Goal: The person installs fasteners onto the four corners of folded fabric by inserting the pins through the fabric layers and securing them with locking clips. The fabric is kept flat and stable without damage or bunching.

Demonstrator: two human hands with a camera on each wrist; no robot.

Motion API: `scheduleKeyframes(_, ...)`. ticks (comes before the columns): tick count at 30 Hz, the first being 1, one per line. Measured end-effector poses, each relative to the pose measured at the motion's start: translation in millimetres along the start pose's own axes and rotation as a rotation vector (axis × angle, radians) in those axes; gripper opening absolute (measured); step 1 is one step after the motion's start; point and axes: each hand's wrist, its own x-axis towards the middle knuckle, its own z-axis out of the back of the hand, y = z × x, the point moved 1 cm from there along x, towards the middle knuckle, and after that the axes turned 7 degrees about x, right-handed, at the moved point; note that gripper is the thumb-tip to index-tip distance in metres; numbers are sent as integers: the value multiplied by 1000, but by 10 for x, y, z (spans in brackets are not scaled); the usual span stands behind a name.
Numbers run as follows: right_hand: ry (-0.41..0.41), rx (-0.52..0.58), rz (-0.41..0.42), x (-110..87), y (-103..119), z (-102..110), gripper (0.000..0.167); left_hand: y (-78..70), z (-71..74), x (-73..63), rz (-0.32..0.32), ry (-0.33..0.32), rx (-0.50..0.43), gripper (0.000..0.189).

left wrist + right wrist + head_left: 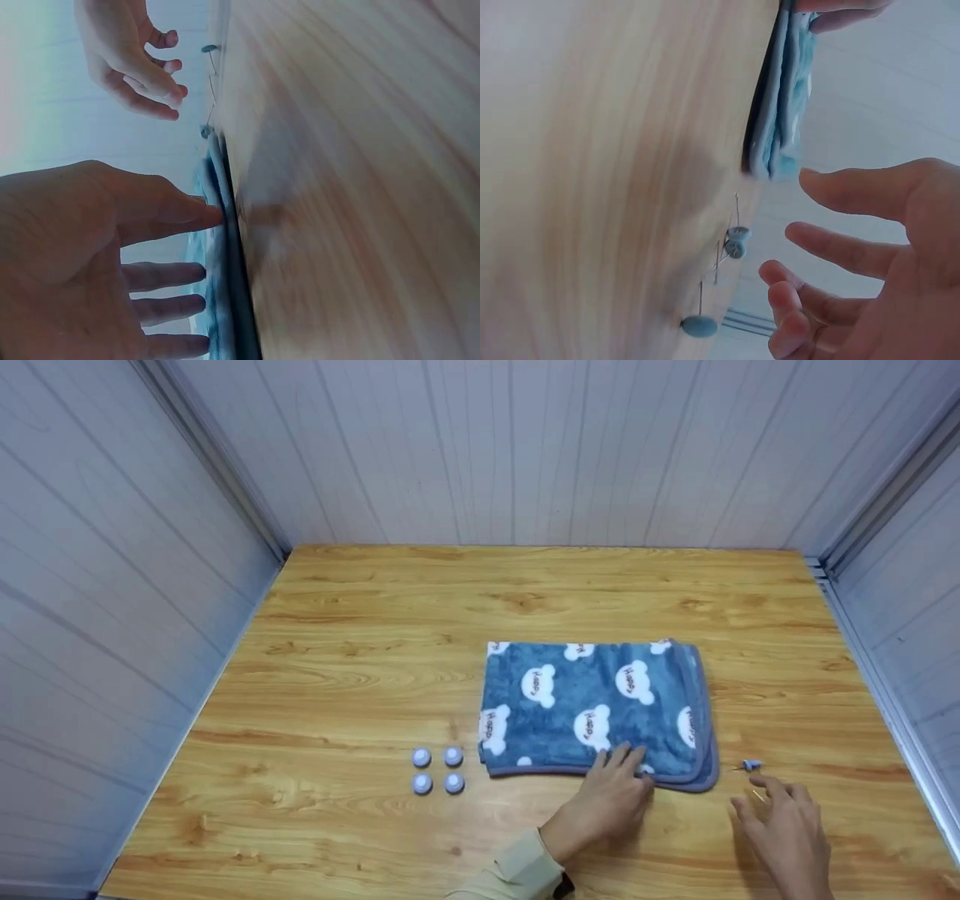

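A folded blue fleece blanket (pixel 566 671) with white bear-head prints lies right of the table's middle. My left hand (pixel 611 801) rests its extended fingers on the blanket's near edge; its thumb is by the fold in the left wrist view. To the right of the blanket, my right hand (pixel 789 831) hovers with fingers loosely bent and nothing between them. Just beyond its fingertips lie small pins (pixel 751 765) with blue heads and thin needles. The right wrist view shows one round-headed pin (pixel 700 326) with its needle sticking up, and others grouped near the blanket's corner.
Several round, pale blue caps (pixel 453 757) stand in a square group left of the blanket. All this is on a wood-grain table (pixel 360 660). White panel walls (pixel 480 450) enclose it at the back and on both sides.
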Motion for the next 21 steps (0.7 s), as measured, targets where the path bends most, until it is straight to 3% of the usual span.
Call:
scheduleKeyframes(15,7,-15,-55,100,-137,29,36,-179,-10,188,-117,63,75,22)
scheduleKeyframes(21,2,-3,-39,131,-172,28,22,-208,-30,250,-88,74,77,40)
